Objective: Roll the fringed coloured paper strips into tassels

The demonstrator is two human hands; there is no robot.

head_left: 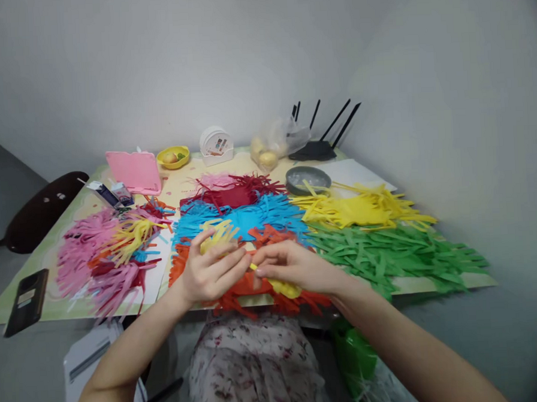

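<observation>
My left hand [211, 270] and my right hand [290, 266] meet over the front edge of the table, both pinched on a piece of fringed yellow paper [218, 235]. Its cut strips stick up above my left fingers. A rolled yellow end [284, 288] shows under my right palm. Beneath the hands lies a pile of orange fringed paper [250, 295]. Behind it sit blue fringed paper [251, 217] and dark red fringed paper [234, 195].
Yellow [363, 208] and green [388, 252] paper fringes cover the table's right side, pink and mixed ones [100, 252] the left. A grey dish [307, 178], router [317, 147], bagged fruit [270, 147], yellow bowl [173, 157], pink case [134, 171] and phone [27, 300] stand around.
</observation>
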